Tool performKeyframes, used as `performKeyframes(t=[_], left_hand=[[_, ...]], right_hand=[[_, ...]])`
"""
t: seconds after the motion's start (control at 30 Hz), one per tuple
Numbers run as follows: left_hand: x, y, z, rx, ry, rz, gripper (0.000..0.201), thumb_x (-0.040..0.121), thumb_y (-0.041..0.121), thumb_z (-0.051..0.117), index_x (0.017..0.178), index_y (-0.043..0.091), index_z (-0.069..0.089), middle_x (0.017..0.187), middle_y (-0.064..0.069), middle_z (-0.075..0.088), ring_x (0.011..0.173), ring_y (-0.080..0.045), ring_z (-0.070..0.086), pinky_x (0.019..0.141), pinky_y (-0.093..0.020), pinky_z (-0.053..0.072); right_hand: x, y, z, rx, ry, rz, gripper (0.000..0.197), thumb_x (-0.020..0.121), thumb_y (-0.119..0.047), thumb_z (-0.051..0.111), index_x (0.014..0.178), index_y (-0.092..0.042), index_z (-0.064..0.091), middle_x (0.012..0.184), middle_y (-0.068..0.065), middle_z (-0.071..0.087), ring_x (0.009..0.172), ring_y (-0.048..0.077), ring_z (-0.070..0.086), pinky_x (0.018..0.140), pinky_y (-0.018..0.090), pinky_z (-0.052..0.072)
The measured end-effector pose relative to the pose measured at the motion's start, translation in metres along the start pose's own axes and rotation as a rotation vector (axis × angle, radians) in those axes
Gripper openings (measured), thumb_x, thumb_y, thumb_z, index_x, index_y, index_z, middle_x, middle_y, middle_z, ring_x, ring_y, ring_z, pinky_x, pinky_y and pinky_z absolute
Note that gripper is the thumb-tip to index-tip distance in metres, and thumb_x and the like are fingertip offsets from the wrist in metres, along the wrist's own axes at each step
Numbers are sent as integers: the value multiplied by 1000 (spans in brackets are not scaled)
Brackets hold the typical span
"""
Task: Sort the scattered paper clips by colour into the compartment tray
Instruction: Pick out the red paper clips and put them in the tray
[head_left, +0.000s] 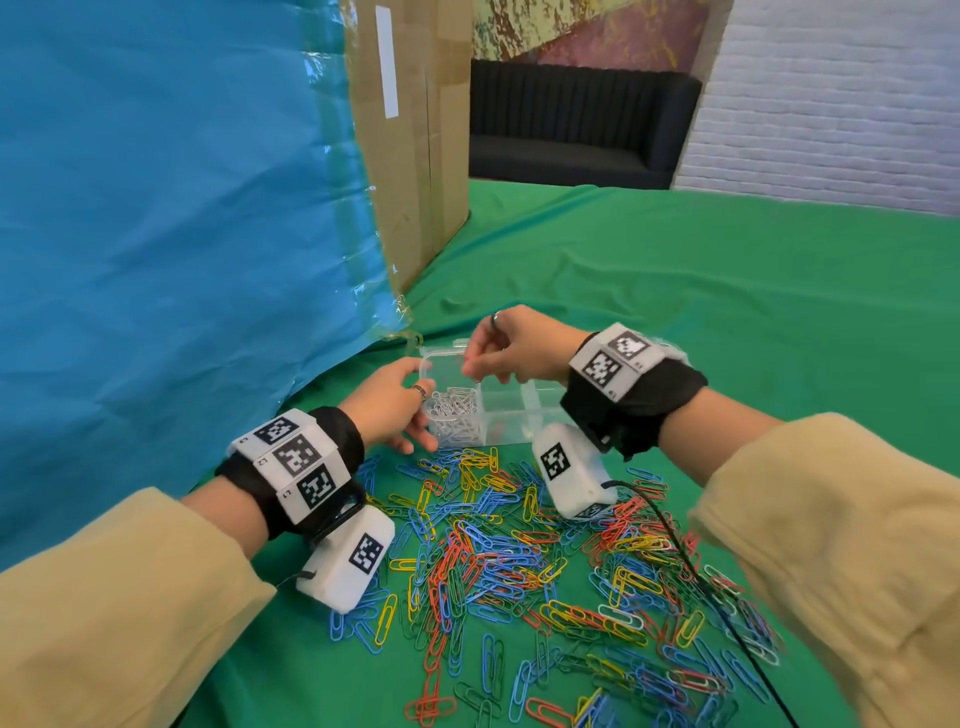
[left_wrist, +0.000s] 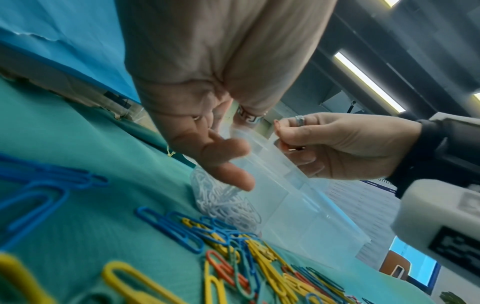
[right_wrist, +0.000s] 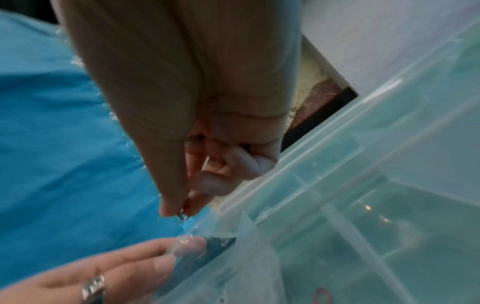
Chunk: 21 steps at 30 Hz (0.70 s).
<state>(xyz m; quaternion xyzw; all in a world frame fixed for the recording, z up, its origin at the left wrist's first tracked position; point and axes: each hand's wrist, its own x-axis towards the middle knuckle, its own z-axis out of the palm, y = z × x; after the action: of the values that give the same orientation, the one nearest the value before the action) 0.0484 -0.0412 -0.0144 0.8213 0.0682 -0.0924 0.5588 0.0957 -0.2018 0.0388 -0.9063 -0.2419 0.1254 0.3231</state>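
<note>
My left hand (head_left: 390, 399) rests with relaxed fingers against the left end of the clear compartment tray (head_left: 511, 422) on the green-covered counter (head_left: 727, 291), beside the near-left compartment heaped with white paper clips (head_left: 453, 410). My right hand (head_left: 511, 349) hovers over the tray's far side, thumb and forefinger pinching something small; the right wrist view suggests a clip (right_wrist: 182, 215), though its colour is too blurred to tell. The unsorted blue, yellow, red and green paper clips (head_left: 519, 551) lie scattered on the counter just in front of the tray, beneath both wrists.
</note>
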Motion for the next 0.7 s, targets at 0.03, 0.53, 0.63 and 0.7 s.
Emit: performKeyframes(t=[0.03, 0.53, 0.63, 0.7], left_hand=[[0, 0, 0, -16, -2, -10, 40, 101, 19, 38, 140, 21, 33, 56, -6, 45, 40, -13, 61, 33, -17, 41], [2, 6, 2, -64, 52, -95, 35, 101, 21, 39, 136, 20, 40, 60, -4, 42, 31, -11, 52, 33, -14, 38], [0, 11, -3, 57, 81, -107, 39, 99, 24, 43, 137, 19, 39, 67, -5, 49, 28, -9, 41, 35, -13, 31], [-7, 19, -6, 412, 125, -32, 48, 98, 29, 44, 142, 19, 30, 91, -10, 62, 55, -19, 57, 53, -24, 43]], right_hand=[[-2, 5, -4, 65, 68, 28, 20, 82, -17, 71, 71, -21, 55, 58, -9, 58, 42, -1, 46, 41, 13, 35], [-67, 35, -40, -164, 72, 83, 16, 96, -28, 46, 106, -18, 55, 93, 0, 66, 65, 13, 58, 51, 14, 42], [-100, 43, -40, -189, -164, 120, 20, 100, -24, 39, 111, -18, 53, 93, -3, 63, 69, 14, 59, 52, 16, 41], [-122, 54, -39, -213, -310, 150, 22, 101, -20, 33, 111, -20, 53, 92, -5, 60, 72, 14, 58, 56, 19, 42]])
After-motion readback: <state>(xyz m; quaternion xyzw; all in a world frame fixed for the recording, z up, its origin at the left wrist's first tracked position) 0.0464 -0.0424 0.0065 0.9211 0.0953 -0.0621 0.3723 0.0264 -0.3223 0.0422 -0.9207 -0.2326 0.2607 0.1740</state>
